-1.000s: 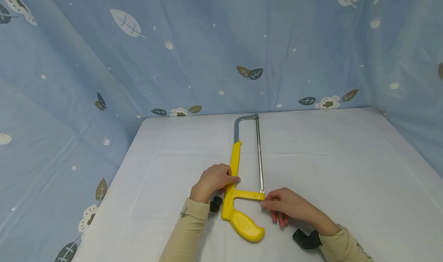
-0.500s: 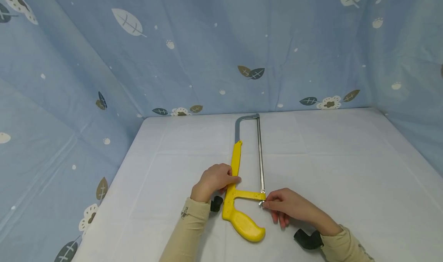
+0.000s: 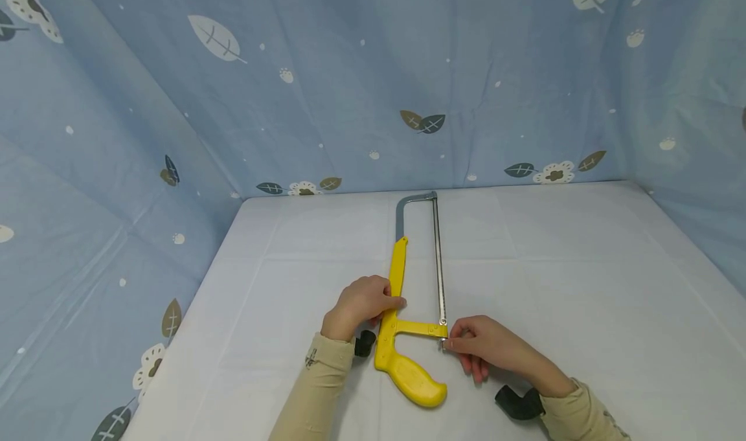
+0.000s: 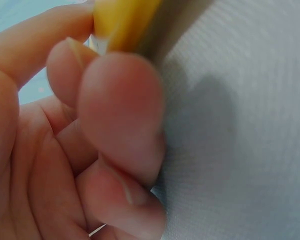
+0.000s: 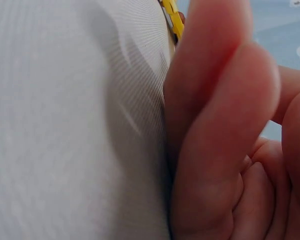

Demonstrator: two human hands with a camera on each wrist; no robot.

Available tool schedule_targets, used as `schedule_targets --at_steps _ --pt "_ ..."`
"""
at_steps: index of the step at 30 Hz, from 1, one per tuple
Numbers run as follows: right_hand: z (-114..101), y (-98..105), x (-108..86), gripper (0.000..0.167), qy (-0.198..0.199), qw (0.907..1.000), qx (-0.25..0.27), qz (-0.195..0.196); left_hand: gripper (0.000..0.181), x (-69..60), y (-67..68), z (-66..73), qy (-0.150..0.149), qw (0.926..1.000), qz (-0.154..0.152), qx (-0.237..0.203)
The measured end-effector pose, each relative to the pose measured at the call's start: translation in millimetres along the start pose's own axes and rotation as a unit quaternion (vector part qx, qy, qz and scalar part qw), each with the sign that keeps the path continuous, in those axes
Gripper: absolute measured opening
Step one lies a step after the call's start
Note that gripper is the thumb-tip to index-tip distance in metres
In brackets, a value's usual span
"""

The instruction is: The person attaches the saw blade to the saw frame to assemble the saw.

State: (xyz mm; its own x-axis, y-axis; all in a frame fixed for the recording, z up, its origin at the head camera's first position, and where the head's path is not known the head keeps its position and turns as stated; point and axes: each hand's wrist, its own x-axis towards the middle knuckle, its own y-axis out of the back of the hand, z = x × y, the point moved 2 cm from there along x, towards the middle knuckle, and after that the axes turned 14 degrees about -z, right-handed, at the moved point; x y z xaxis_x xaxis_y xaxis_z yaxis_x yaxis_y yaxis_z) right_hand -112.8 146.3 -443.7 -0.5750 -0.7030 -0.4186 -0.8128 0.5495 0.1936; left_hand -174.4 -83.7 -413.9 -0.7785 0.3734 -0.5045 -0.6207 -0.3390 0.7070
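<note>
A hacksaw with a yellow frame and handle and a grey front bow lies flat, its handle toward me. Its metal blade runs along the right side. My left hand grips the yellow frame above the handle, thumb across it; the left wrist view shows the curled fingers close to the cloth. At the lower end of the blade my right hand pinches a small metal wing nut, partly covered by the fingertips. That nut is hidden in the right wrist view, where fingers fill the right side.
A white cloth covers the table. Blue patterned curtain hangs behind it and along both sides. Black wrist camera mounts sit at both cuffs.
The wing nut has turned between my right fingers and shows differently from before, while those fingers shifted slightly. My left hand and the hacksaw stay in place.
</note>
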Motion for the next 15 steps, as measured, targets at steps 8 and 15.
schedule_targets --at_steps 8,15 --pt "-1.2 -0.7 -0.6 0.032 -0.006 0.9999 0.002 -0.008 0.034 1.0 -1.1 -0.9 -0.001 1.0 0.001 0.0" --pt "-0.2 -1.1 1.1 0.032 -0.006 0.9999 0.004 -0.014 0.034 1.0 -1.1 -1.2 0.002 1.0 0.001 0.0"
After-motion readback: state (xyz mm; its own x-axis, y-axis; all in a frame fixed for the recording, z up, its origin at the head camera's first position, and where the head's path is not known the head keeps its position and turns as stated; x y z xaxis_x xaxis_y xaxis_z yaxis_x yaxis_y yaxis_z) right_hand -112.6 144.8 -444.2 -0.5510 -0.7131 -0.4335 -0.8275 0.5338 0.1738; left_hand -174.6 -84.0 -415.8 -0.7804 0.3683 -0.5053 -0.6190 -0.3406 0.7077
